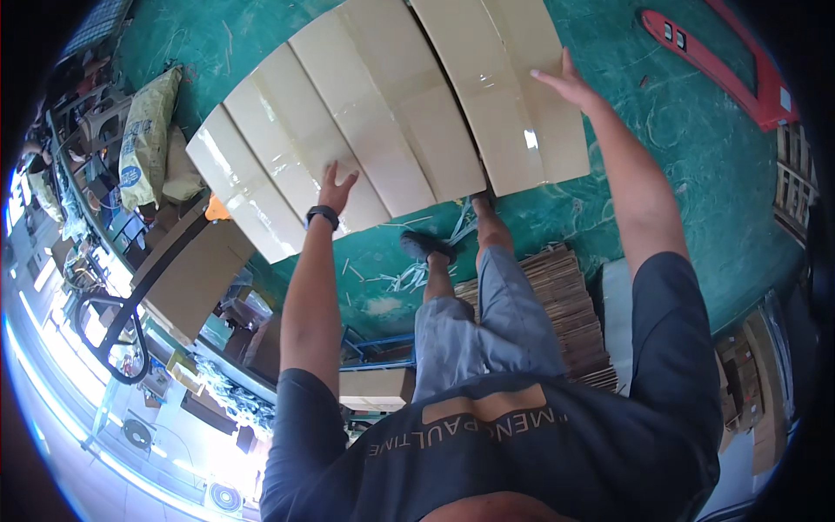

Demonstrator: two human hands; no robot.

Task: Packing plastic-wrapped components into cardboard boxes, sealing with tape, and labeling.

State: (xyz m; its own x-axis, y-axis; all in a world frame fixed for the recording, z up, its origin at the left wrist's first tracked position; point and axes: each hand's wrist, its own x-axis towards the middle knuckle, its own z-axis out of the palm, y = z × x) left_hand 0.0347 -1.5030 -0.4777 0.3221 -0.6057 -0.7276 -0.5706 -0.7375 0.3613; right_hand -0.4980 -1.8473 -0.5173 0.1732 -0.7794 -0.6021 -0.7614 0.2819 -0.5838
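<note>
Several brown cardboard boxes [374, 96], sealed along their tops with clear tape, stand side by side in a row before me. My left hand [337, 190] lies on the tops toward the left part of the row, fingers apart, with a dark band on the wrist. At the right end, my right hand [570, 84] is at the outer side of the last box [504, 104], thumb and fingers spread; part of it is hidden by its angle. A narrow dark gap separates this last box from its neighbour. Neither hand grasps anything.
Scraps of strapping [409, 277] lie on the green floor [670, 191] by my feet. Behind me is a stack of flattened cardboard [565, 304]. A red pallet jack [739, 78] and a wooden pallet [793, 178] are at right. A yellowish sack [148, 139] stands left.
</note>
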